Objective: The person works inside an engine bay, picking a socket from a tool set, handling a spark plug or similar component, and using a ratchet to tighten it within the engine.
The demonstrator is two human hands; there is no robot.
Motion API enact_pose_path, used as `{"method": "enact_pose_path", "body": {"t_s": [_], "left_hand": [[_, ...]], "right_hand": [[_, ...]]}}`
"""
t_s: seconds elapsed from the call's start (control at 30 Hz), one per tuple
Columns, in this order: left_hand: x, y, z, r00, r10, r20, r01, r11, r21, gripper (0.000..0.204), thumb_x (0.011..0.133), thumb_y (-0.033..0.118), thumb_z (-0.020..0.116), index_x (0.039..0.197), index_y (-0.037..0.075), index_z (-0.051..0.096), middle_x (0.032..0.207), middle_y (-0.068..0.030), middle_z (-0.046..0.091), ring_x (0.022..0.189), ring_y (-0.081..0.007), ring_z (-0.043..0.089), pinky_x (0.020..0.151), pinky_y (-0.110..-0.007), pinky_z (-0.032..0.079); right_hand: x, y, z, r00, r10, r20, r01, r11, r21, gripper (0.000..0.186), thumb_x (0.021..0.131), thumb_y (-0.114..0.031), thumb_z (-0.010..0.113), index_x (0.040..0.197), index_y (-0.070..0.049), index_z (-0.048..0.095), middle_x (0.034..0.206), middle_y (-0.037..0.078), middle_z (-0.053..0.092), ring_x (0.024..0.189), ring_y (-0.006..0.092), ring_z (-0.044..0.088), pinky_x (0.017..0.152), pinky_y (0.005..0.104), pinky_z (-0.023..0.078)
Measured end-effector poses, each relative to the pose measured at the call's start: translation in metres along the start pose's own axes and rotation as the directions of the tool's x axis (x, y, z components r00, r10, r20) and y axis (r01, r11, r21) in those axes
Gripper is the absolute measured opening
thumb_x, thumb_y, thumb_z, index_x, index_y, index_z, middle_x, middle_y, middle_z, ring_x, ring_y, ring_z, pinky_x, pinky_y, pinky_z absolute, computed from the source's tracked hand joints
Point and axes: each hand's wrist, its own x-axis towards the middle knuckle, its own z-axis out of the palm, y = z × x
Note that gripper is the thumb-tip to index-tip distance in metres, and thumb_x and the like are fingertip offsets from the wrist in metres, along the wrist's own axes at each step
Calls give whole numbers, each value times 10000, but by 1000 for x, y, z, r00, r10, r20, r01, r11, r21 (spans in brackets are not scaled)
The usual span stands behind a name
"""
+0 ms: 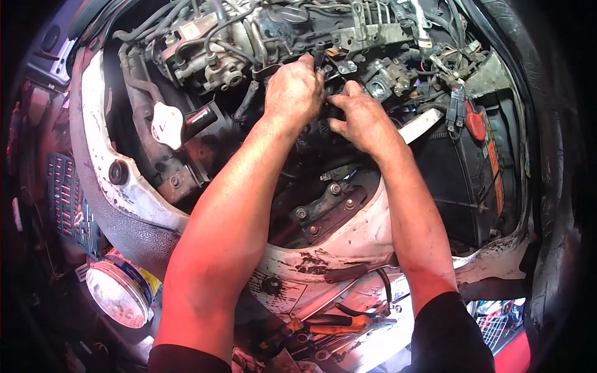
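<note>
The engine (283,28) lies at twelve o'clock in the view, under the raised edge of its bay. It looks old and dusty: dull metal pipes, black hoses and a dark cover with a round cap, and greasy blocks toward one o'clock.

The left hand (295,93) is at twelve o'clock, curled tightly at the front of the engine; its fingertips are partly hidden, so I cannot tell what it has hold of. The right hand (364,118), toward one o'clock, is half open, with a gap between its thumb and forefinger; I cannot tell whether its fingertips touch a part.

A pale, scratched frame (357,230) curves along the near edge of the bay, from ten o'clock through six to four. Between the forearms there is a dark hollow, which a bracket (326,214) with bolts partly fills. On the three o'clock side, a black box (444,186) takes up the room beside the right forearm. At ten o'clock, a white cap (166,124) stands well apart from the left hand.
</note>
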Motion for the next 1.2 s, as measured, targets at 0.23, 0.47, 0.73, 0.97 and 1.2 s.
{"method": "enact_pose_path", "body": {"t_s": [0.23,0.47,0.73,0.97,1.2], "left_hand": [[4,7,-2,997,-42,63,38,997,75,230,864,121,571,1007,-38,659,1002,-285,706,1005,-430,688,894,-507,544],[3,15,-7,997,-54,60,42,982,186,215,867,143,594,980,-20,677,966,-267,714,985,-404,699,875,-497,553],[4,15,-13,990,-69,122,39,973,226,214,847,131,615,987,-5,704,998,-222,729,987,-378,709,896,-462,558],[3,21,-13,987,-107,121,65,951,303,246,876,139,593,1050,-16,670,987,-241,727,988,-364,716,888,-454,565],[4,15,-13,987,-65,146,22,960,280,250,874,129,598,1061,-24,663,989,-237,728,984,-369,715,878,-460,566]], "right_hand": [[3,1,2,999,33,-35,-32,999,38,423,774,-171,794,1167,-39,710,1168,231,584,1070,394,646,974,464,521],[6,3,-2,997,73,2,-73,996,50,427,764,-217,810,1155,-73,714,1186,213,589,1096,384,639,996,470,501],[3,3,-3,992,-52,-112,34,987,-159,453,753,-220,825,1165,-74,706,1198,210,583,1217,356,560,1049,465,459],[4,5,-6,998,28,60,-34,995,92,464,699,-149,814,1118,-3,681,1149,185,559,1120,358,594,1009,405,496],[7,13,3,999,-8,-32,13,986,164,442,743,-128,753,1155,7,666,1284,192,568,1194,360,585,1041,402,480]]}}
